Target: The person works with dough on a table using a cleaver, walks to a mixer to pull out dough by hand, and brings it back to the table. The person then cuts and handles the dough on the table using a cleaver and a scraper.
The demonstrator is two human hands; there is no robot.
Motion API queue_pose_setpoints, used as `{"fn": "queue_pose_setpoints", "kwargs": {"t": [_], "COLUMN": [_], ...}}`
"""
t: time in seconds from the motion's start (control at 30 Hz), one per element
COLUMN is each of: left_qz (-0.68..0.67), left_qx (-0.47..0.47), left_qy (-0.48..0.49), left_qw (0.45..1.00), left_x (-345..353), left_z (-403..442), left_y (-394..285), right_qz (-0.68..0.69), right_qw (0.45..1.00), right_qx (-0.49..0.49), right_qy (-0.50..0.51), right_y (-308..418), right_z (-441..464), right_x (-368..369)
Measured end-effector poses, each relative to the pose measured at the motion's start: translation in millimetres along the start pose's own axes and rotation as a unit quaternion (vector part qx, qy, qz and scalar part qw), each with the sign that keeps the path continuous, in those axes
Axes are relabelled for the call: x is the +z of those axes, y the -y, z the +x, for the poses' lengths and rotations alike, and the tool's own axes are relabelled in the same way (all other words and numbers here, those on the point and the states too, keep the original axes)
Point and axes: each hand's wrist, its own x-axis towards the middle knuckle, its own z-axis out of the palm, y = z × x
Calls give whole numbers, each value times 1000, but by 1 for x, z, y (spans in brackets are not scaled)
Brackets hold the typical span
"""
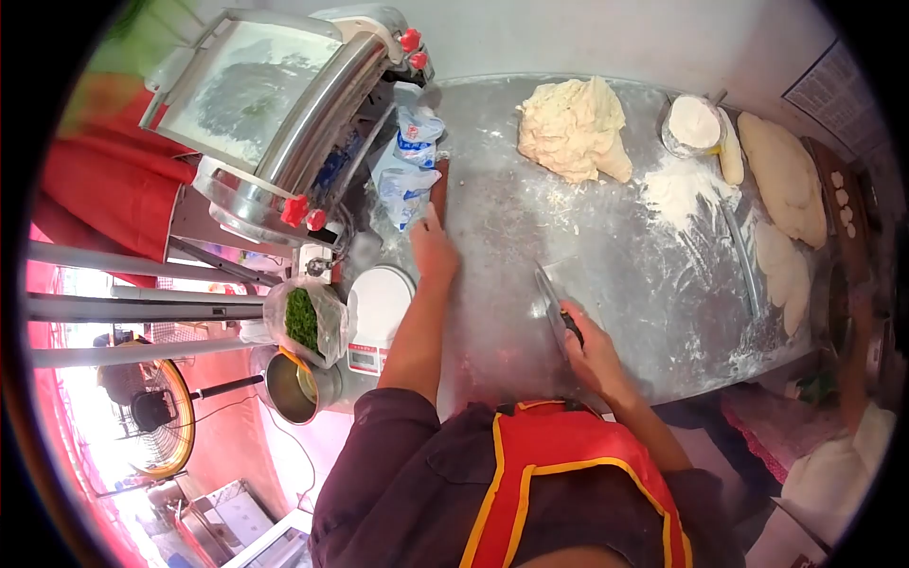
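Knife (pixel 549 297), clamped in the right grip (pixel 591 350), extended over the bench (pixel 497 289) ahead of that grip; slipping was a risk should the hold loosen. Its long axis ran obliquely, tip pointing forward and slightly left. Beside the plastic bag (pixel 405 195), the left grip (pixel 436 254) closed on nothing discernible; contact could not be told.

Before you is a grey, shiny table (pixel 492 322). Beyond its far edge you face a pale wall (pixel 568 38), with a printed sheet (pixel 840 90) past the table's far right corner. Left of the table you have draped red cloth (pixel 109 194), pale poles (pixel 142 308) and a fan (pixel 151 413), bright pinkish light around it.
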Motion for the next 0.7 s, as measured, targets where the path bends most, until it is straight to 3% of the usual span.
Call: {"fn": "queue_pose_setpoints", "kwargs": {"t": [0.17,0.27,0.37,0.47,0.53,0.63,0.7], "left_qz": [35,-108,-130,-74,-66,-127,-185], "left_qx": [80,135,85,72,26,90,122], "left_qy": [-43,-76,-15,-47,-39,59,45], "left_qw": [995,982,988,994,997,986,974], "left_x": [-7,23,45,62,74,97,77], "left_z": [13,16,29,52,62,52,39], "left_y": [-8,-33,-41,-47,-57,-100,-118], "right_qz": [3,4,4,32,22,11,7], "right_qw": [1000,1000,1000,998,1000,997,995], "right_qx": [1,2,-13,50,11,-17,-27], "right_qy": [9,15,13,28,-18,-69,-96], "right_y": [5,3,-1,12,11,1,-8], "right_z": [6,9,11,11,12,18,23], "right_x": [1,0,-3,-15,-17,-19,-26]}}
